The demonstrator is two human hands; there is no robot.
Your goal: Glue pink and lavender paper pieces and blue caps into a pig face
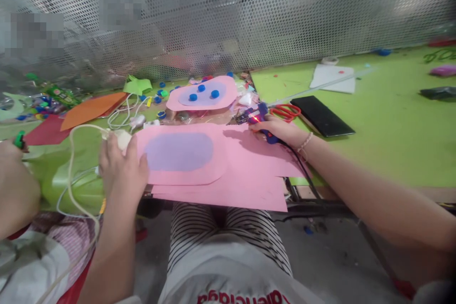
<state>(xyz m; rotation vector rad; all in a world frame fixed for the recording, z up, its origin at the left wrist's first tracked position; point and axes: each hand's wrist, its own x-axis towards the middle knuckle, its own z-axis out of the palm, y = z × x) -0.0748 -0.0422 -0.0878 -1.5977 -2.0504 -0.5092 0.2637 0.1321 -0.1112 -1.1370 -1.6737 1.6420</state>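
Note:
My right hand [276, 128] is closed round a dark blue glue gun [255, 116], its nozzle pointing left above pink paper. Before me lies a rounded pink sheet [219, 166] with a lilac oval [180, 151] on it, over larger pink sheets [252, 192]. My left hand [123, 164] rests at its left edge, fingers somewhat apart, beside a white object [123, 139] with a cable; whether the fingers grip it is unclear. Behind lies a second pink piece [230, 90] with a lilac oval carrying blue caps [214, 94].
Red-handled scissors [287, 112] and a black phone-like slab [322, 116] lie right of the glue gun. Orange paper [92, 109], cables and loose caps are at the left. Another person's hand [16, 187] holds something green. A perforated metal panel [228, 14] stands behind.

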